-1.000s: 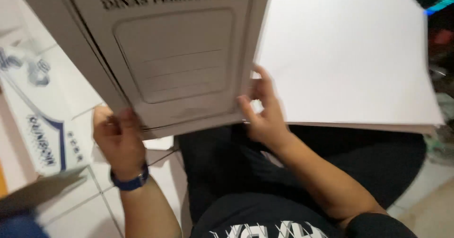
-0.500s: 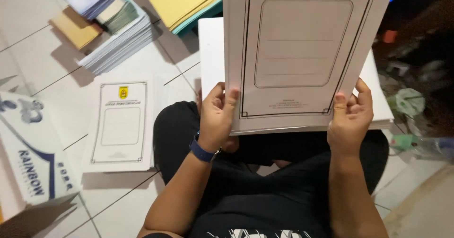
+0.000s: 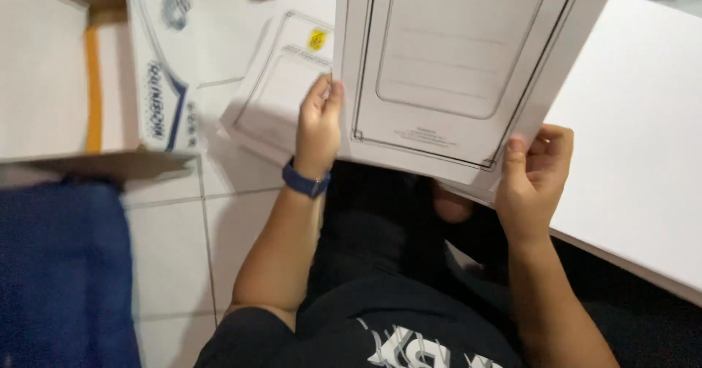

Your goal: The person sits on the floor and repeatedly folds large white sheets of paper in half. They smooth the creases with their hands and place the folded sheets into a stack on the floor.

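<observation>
At the far left a cardboard box (image 3: 95, 112) with an orange stripe stands on the tiled floor (image 3: 172, 251), with blue cloth (image 3: 62, 273) near it below. Bare tile lies between the box and the person's left arm. Farther off, a second folder (image 3: 274, 97) lies flat on the floor, just left of the held one. The left hand (image 3: 318, 123), a blue band at its wrist, closes on the left edge of the grey folder (image 3: 453, 68), fingers curled over the front. The folder is held up over the lap, tilted, its top out of view; its lower edge runs between both grips. The right hand (image 3: 534, 181) pinches the lower right corner, thumb on the front. Right of it a white sheet stack (image 3: 643, 156) rests on the lap, partly behind the folder.
</observation>
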